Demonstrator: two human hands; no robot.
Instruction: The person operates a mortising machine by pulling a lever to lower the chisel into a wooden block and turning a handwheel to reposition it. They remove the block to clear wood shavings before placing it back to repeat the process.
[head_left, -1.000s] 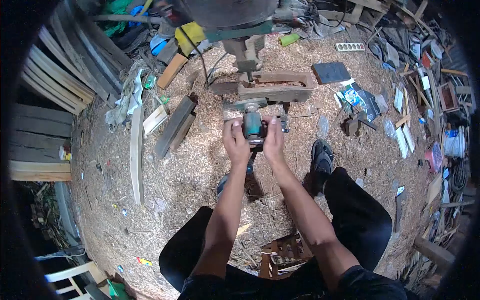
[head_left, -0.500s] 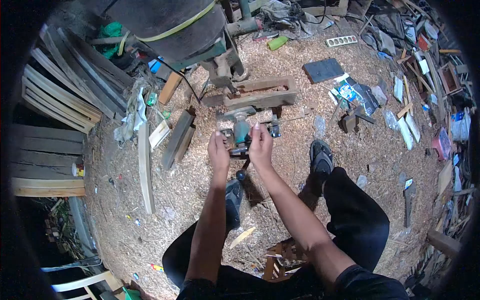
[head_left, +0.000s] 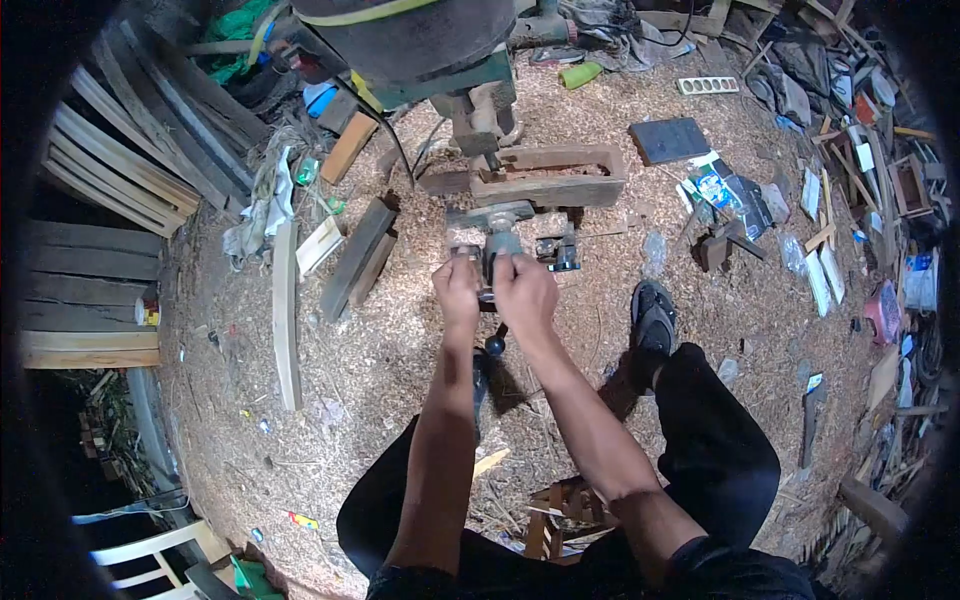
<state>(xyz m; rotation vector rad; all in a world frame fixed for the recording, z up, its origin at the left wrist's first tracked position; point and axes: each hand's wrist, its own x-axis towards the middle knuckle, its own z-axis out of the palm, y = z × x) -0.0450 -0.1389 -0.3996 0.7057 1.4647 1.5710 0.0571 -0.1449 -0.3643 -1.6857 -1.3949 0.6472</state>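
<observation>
Both my hands are at the green metal part (head_left: 503, 243) of a machine that stands on the sawdust floor. My left hand (head_left: 459, 292) has its fingers curled in at the left side of this part. On the other side my right hand (head_left: 526, 293) is closed, thumb and fingers pressed together against a dark piece. What each hand grips is hidden by the fingers. A lever with a black ball knob (head_left: 495, 345) sticks out below them. Just beyond lies a wooden trough-like block (head_left: 560, 190) with chips in its hollow, under the machine's head (head_left: 475, 125).
A large dark drum-shaped housing (head_left: 410, 40) with a yellow band overhangs at the top. Wooden pieces (head_left: 286, 315) lie to the left, with curved boards (head_left: 130, 160) stacked beyond. A dark slab (head_left: 668, 140), a power strip (head_left: 707, 86) and scrap (head_left: 890, 200) lie to the right.
My hands have moved forward onto the green part, and the fingers have curled in tighter. The view has shifted, so the machine appears further right.
</observation>
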